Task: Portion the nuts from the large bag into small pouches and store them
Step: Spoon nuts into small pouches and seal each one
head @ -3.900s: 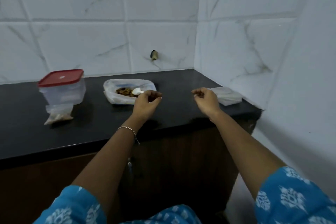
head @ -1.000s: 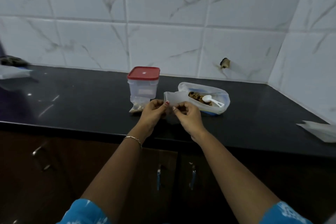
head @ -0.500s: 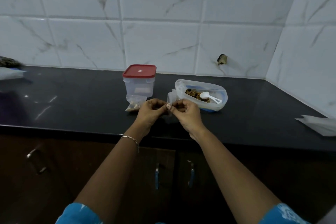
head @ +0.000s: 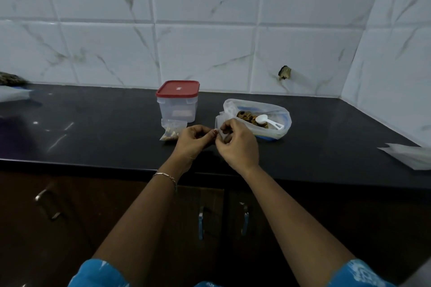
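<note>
Glossy black stone counter (head: 93,137); glazed marble-look wall tiles (head: 205,53); clear plastic container (head: 178,108) with a red plastic lid (head: 177,88); thin translucent plastic bag (head: 277,133); white plastic scoop (head: 268,121).

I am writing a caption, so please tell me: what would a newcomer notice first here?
The left hand and the right hand meet over the black counter, pinching a small clear pouch. Behind them stand a red-lidded container and, to its right, the large bag of nuts with a white scoop.

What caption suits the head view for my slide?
Portioning nuts: left hand and right hand pinch a small clear pouch before the nut bag holding a white scoop.
</note>
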`<state>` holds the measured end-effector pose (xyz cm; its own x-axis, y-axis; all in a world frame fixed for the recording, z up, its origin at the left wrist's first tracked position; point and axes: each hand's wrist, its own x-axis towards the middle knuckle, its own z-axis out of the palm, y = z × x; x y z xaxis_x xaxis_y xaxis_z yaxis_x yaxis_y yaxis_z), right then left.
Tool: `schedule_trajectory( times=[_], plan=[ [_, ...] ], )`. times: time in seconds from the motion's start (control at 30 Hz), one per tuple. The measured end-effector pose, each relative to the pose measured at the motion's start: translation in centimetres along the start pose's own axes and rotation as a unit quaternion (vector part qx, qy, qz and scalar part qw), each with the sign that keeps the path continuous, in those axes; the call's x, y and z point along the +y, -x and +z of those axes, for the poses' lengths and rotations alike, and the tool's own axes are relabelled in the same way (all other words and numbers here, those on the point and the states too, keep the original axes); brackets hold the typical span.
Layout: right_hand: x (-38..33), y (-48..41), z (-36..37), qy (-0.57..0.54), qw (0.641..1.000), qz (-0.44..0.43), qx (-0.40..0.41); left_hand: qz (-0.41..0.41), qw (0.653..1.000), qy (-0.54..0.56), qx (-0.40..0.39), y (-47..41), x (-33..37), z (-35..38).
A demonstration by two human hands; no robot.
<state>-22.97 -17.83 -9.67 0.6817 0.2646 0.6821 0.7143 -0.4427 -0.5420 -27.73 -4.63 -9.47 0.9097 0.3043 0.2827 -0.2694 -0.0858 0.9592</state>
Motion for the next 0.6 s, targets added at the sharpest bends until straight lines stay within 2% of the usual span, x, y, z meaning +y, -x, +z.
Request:
schedule_trajectory(
  times=[0.2,0.33,0.47,0.6],
  plan=[
    [-0.22,0.32,0.14,0.050,0.999,-0.002,-0.021,0.007,1.000,-0.014,0.005,0.09,-0.19,-0.06],
    [-0.19,0.30,0.26,0.019,0.998,0.030,-0.044,0.021,0.995,-0.093,0.027,-0.14,-0.42,0.24],
    [-0.39,0.44,0.03,-0.007,0.997,0.064,-0.045,0.073,0.971,-0.216,0.073,-0.01,-0.50,0.66],
    [0.00,0.23,-0.46,-0.070,0.989,0.130,-0.013,0.096,0.967,-0.199,0.124,0.32,-0.42,0.67]
  ],
)
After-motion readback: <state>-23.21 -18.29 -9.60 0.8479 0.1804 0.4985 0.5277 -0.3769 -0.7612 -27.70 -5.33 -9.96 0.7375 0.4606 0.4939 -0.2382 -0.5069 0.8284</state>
